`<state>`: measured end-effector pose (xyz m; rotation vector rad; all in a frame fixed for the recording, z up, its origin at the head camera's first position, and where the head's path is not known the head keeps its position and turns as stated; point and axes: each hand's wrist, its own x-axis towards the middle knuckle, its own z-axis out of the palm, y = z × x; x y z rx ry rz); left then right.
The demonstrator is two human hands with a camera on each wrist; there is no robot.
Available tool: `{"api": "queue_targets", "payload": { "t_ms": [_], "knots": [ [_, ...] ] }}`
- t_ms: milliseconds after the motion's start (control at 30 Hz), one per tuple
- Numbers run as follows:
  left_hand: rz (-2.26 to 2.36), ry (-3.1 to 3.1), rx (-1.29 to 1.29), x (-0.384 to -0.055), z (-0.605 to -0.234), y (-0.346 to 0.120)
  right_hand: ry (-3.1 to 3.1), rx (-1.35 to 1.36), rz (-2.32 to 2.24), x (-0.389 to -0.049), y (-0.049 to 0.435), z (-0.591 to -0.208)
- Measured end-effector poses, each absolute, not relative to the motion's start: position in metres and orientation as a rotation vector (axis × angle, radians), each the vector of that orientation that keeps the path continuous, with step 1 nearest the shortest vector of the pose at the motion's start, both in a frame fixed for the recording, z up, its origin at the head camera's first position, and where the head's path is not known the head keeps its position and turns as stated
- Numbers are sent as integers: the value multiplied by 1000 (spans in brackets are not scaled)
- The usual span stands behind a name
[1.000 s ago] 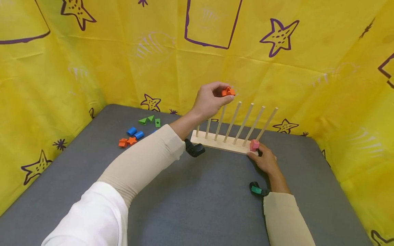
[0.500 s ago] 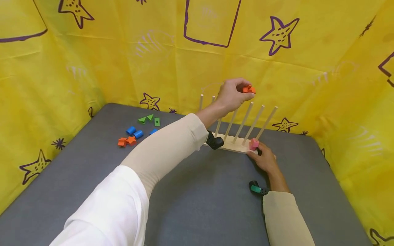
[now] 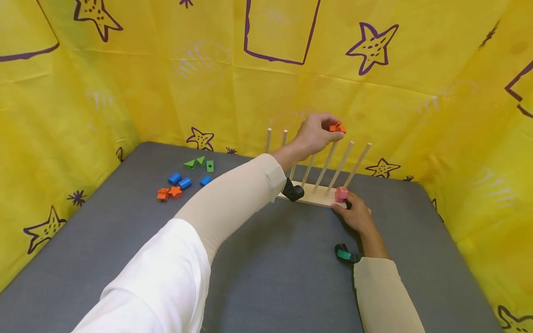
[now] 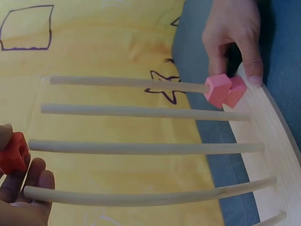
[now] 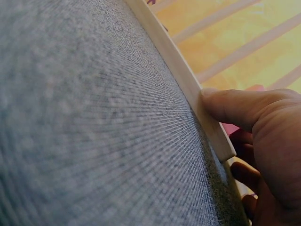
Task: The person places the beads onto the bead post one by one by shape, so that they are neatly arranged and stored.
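My left hand (image 3: 313,135) pinches an orange star-shaped block (image 3: 337,128) between thumb and fingers, up at the peg tops. In the left wrist view, this block's hole is right at the tip of the third peg (image 4: 141,147) from the rack's right end. The wooden peg rack (image 3: 315,198) has a long pale base with a row of upright pegs. Two pink blocks (image 4: 225,90) sit low on its rightmost peg. My right hand (image 3: 358,213) grips the base's right end, its thumb (image 5: 223,103) on the front edge.
Left of the rack lie loose blocks on the grey table (image 3: 266,277): two orange stars (image 3: 169,193), several blue cylinders (image 3: 185,183) and several green pieces (image 3: 201,161). A yellow patterned cloth (image 3: 208,83) stands behind and around the table.
My left hand has carried the orange star-shaped block rightward along the peg tops, then slightly down onto the third peg's tip. The right hand stays on the base.
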<state>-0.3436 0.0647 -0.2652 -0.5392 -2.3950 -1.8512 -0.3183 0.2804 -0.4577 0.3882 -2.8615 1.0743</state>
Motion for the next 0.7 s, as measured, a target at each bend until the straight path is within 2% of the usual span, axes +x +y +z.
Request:
{"api": "queue_targets", "payload": {
  "t_ms": [700],
  "knots": [
    [-1735, -2523, -507, -346, -281, 70, -2867, 379, 1060, -320, 282, -461]
  ]
}}
